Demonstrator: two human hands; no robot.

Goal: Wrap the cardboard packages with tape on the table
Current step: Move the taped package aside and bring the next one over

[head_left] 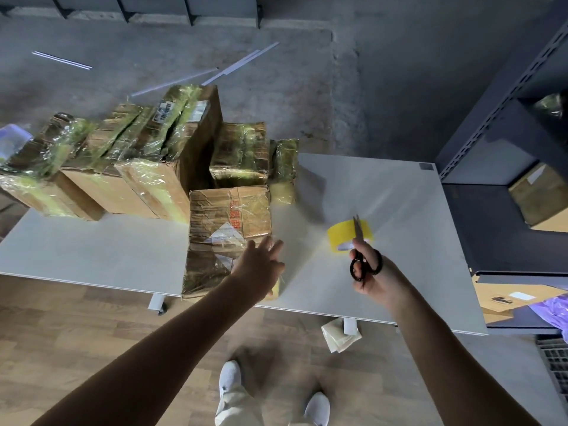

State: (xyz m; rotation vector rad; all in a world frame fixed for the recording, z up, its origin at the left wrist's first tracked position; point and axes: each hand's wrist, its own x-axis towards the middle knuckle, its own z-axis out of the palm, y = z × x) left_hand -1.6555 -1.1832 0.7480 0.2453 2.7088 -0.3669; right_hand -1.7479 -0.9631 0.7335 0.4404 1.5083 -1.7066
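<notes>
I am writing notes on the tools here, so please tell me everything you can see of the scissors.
The scissors have black loop handles, probably plastic, and slim grey metal blades, closed. The right hand grips the handles and holds them above the white table, blades pointing away from the person. In this view the blades cross the yellow tape roll; whether they touch it is unclear.
</notes>
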